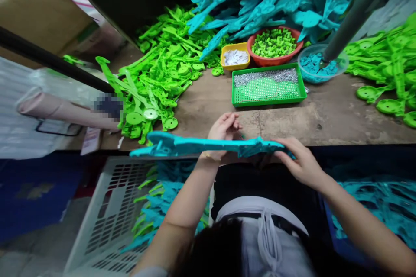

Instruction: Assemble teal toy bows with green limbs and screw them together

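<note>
My right hand (301, 162) grips the 3 o'clock end of the blue part (211, 146), thumb on the near side and fingers on the far side. My left hand (225, 126) is just beyond the part at 12 o'clock, its fingers loosely curled; I can't tell whether they pinch anything small. The part hangs in the air at the near edge of the bench (201, 101), crossing over my left wrist in my view; whether it touches the wrist I can't tell.

I'd judge the step in hand as one-handed handling of the part, with the next move calling for a steady right grip and a free left hand.

Its long axis runs almost level, from 9 to 3 o'clock. The broader, forked-looking end points to 9, the narrower into my right hand. I see it nearly edge-on.

From its middle, the green tray (269, 101) of metal bits (286, 75) sits between 1 and 2 o'clock, the green heap (169, 62) at 11.
</note>
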A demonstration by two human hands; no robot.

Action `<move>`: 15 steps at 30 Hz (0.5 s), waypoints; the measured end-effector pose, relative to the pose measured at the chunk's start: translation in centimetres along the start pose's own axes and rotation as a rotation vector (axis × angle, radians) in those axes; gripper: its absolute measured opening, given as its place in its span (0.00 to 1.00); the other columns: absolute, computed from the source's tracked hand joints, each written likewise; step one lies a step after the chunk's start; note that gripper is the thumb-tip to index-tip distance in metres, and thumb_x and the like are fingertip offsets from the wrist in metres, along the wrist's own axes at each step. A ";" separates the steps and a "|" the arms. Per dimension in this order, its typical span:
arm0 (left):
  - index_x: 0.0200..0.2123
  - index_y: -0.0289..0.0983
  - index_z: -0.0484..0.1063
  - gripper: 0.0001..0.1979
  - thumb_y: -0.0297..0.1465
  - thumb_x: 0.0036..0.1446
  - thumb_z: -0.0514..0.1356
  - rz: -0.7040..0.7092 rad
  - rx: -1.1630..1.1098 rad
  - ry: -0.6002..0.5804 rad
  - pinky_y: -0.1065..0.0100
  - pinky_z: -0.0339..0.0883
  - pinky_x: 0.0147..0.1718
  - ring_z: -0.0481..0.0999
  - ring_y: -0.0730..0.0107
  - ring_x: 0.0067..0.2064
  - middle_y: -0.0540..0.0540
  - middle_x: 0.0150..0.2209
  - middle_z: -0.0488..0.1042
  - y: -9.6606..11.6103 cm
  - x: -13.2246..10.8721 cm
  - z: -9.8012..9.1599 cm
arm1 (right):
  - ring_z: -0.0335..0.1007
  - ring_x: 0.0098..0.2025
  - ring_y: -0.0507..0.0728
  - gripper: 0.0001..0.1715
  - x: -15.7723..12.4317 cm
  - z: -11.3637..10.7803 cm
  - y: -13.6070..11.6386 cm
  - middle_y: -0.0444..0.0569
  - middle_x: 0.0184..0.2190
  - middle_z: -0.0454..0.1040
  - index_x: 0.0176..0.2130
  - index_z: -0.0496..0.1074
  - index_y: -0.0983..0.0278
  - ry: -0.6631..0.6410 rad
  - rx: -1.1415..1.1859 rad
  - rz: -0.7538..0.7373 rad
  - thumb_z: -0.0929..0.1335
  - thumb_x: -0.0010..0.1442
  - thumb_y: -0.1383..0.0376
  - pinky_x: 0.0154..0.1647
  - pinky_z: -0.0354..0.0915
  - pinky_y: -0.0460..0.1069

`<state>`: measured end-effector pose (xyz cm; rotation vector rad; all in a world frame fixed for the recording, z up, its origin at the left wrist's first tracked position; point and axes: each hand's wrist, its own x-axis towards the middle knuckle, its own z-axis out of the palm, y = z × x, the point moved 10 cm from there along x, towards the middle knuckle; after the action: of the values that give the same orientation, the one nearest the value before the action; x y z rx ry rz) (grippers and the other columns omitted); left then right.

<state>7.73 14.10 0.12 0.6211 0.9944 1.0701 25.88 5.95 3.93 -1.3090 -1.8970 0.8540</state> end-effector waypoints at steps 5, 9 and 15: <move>0.26 0.40 0.68 0.12 0.35 0.62 0.55 0.236 -0.077 0.172 0.65 0.71 0.44 0.70 0.74 0.31 0.53 0.23 0.62 6.0 -3.3 -5.4 | 0.73 0.47 0.60 0.20 1.8 -5.2 1.1 0.50 0.46 0.76 0.51 0.70 0.57 0.193 0.129 0.149 0.64 0.63 0.53 0.49 0.69 0.56; 0.29 0.47 0.74 0.09 0.39 0.61 0.58 0.450 -0.117 0.277 0.69 0.72 0.40 0.69 0.76 0.29 0.54 0.22 0.61 8.8 -7.8 -10.3 | 0.72 0.48 0.60 0.24 4.2 -6.9 2.3 0.52 0.49 0.75 0.52 0.69 0.59 0.288 0.103 0.186 0.64 0.62 0.50 0.49 0.69 0.57; 0.30 0.55 0.80 0.06 0.44 0.53 0.63 0.522 0.383 -0.013 0.60 0.76 0.32 0.79 0.63 0.33 0.49 0.28 0.78 9.6 -14.2 -10.4 | 0.74 0.47 0.63 0.21 8.5 -4.5 4.5 0.51 0.46 0.78 0.48 0.73 0.60 -0.046 -0.175 0.243 0.64 0.60 0.53 0.48 0.69 0.59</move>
<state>-7.64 4.29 8.38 1.2474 1.0627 1.3339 29.56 15.93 4.11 -1.6648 -1.9092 0.8589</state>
